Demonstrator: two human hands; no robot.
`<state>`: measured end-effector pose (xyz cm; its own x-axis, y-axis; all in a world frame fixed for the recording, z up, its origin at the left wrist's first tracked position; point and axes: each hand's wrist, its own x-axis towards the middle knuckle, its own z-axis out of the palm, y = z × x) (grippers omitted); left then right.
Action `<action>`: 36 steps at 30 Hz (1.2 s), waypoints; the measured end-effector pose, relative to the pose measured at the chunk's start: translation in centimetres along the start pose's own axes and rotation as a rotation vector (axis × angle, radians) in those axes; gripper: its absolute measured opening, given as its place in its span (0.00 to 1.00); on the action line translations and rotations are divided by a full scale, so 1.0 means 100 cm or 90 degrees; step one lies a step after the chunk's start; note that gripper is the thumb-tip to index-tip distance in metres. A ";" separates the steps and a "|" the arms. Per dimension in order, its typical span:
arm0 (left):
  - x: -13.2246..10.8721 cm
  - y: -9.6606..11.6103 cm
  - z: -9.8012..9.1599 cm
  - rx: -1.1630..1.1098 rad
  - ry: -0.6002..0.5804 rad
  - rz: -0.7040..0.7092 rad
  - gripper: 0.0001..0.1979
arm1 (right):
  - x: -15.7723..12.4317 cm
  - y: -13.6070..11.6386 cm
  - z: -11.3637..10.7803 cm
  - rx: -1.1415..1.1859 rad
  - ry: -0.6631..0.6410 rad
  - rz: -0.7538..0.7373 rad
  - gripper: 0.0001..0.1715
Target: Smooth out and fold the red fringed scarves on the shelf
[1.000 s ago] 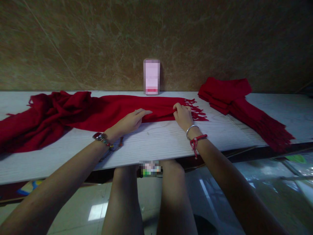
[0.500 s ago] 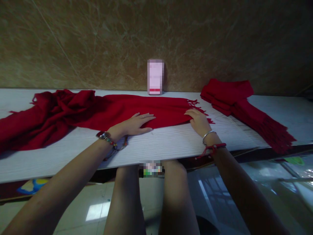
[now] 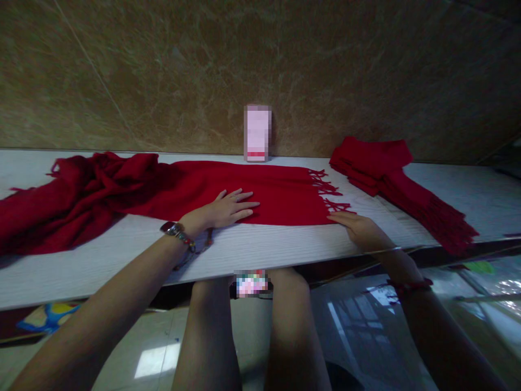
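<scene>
A red fringed scarf lies along the white wood-grain surface, its right part spread flat and its left part bunched in loose folds. My left hand rests palm down on the flat part, fingers spread. At the scarf's near right corner, my right hand touches the edge by the fringe with stretched fingers; its thumb is hidden. A second red scarf, folded over itself, lies farther right with its fringed end towards the near edge.
A pink, blurred upright phone-like object leans against the brown marbled wall behind the scarf. The white tabletop's near edge runs above my knees. Below at left shows a blue and yellow item.
My right hand has moved right and nearer me, from on the scarf to its corner. The scarf's near right edge now lies straighter and closer to me. My left hand has spread its fingers.
</scene>
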<state>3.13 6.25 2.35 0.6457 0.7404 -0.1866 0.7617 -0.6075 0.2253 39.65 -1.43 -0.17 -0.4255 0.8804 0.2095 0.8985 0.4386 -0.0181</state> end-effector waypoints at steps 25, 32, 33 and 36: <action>0.064 0.048 0.001 0.105 0.122 -0.028 0.27 | 0.044 -0.044 0.005 -0.020 -0.149 0.285 0.28; 0.064 0.045 0.013 0.069 0.098 -0.047 0.29 | 0.018 -0.007 -0.003 -0.064 -0.133 0.501 0.30; 0.064 0.045 0.012 0.065 0.101 -0.047 0.28 | 0.018 -0.002 -0.003 -0.072 -0.104 0.508 0.29; 0.063 0.046 0.011 0.055 0.104 -0.044 0.28 | 0.029 0.006 -0.005 -0.068 -0.005 0.403 0.26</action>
<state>10.76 7.85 1.17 0.5793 0.8142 -0.0393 0.8106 -0.5703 0.1334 39.03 1.26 0.89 0.1899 0.9647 0.1825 0.9818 -0.1861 -0.0383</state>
